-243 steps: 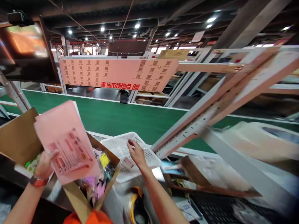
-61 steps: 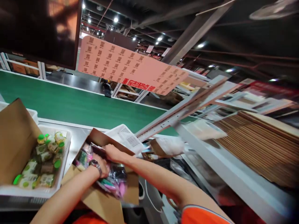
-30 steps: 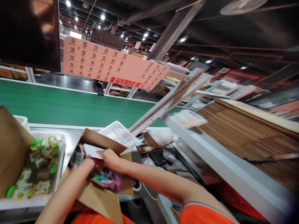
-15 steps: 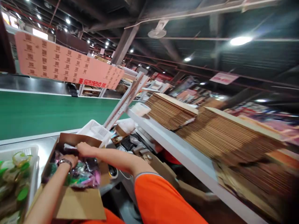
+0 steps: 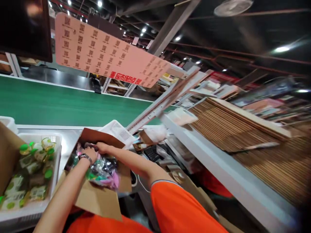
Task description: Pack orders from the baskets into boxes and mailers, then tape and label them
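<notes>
An open cardboard box [image 5: 98, 198] stands in front of me, tilted in view, its near flap folded out. Inside lie several small items in clear plastic bags [image 5: 105, 170], with pink, green and black showing. My left hand [image 5: 90, 153], a dark bracelet at its wrist, reaches into the box with bent fingers; what they hold, if anything, is hidden. My right hand [image 5: 103, 148] comes over the box's right side, its fingers closed at a small dark packet [image 5: 91, 146] by the back wall. Both hands are close together at this packet.
Left of the box is a white basket [image 5: 58, 152] of green-capped bottles [image 5: 31, 168]. A green conveyor belt [image 5: 60, 105] runs behind. To the right, a grey shelf [image 5: 209, 155] bears stacked flat cardboard [image 5: 233, 129]. A white perforated basket [image 5: 119, 131] leans behind the box.
My view has swung left, so the scene sits farther right. Both hands stay in the box; the left has moved deeper, closer to the right hand and the packet.
</notes>
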Demonstrator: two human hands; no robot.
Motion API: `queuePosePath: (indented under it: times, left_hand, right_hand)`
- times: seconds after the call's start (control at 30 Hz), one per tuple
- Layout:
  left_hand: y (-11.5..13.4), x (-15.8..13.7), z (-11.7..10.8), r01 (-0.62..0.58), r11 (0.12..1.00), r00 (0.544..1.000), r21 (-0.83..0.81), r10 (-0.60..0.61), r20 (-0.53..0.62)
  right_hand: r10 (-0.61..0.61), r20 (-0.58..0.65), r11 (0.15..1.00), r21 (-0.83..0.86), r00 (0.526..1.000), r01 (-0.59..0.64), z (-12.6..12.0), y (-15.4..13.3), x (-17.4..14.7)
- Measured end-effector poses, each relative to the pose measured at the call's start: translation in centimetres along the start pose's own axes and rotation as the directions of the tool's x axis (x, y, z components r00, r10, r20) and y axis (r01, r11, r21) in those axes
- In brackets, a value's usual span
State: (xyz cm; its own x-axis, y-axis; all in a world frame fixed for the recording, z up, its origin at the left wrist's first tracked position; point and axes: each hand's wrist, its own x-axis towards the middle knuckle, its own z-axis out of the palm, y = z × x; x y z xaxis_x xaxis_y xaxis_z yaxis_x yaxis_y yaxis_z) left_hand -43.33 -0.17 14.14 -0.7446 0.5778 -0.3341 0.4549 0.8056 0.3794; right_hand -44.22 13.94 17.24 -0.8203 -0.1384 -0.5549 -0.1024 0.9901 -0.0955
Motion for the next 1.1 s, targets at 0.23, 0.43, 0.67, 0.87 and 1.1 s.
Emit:
queuePosePath:
  times: [0.23,0.43,0.67,0.87,1.1]
  left_hand:
    - [1.7,-1.0,-1.8,-0.129,0.977,0.963,0.168,0.164,-0.214]
    - [3.6,0.1,-2.9,-0.326,0.913,0.926,0.246,0.361,-0.112]
    - [3.8,-6.1,-9.1,-0.460,0.854,0.841,0.241,0.507,-0.189]
    - [-9.0,-14.7,-10.6,-0.048,0.999,0.948,-0.019,0.040,-0.316]
    - [-7.7,-17.6,-4.4,-0.316,0.936,0.913,0.152,0.257,0.316]
  right_hand:
    - [-0.049,-0.284,0.991,0.104,0.958,0.082,-1.6,2.6,-7.5]
    - [0.417,-0.844,0.854,0.491,0.337,0.171,9.3,7.5,-17.4]
    - [0.368,-0.788,0.811,0.531,0.493,0.244,19.6,3.1,-16.3]
    - [0.158,-0.652,0.933,0.345,0.742,0.104,15.1,0.0,-11.4]
    - [0.194,-0.547,0.962,0.270,0.814,-0.047,13.8,-1.6,-11.0]
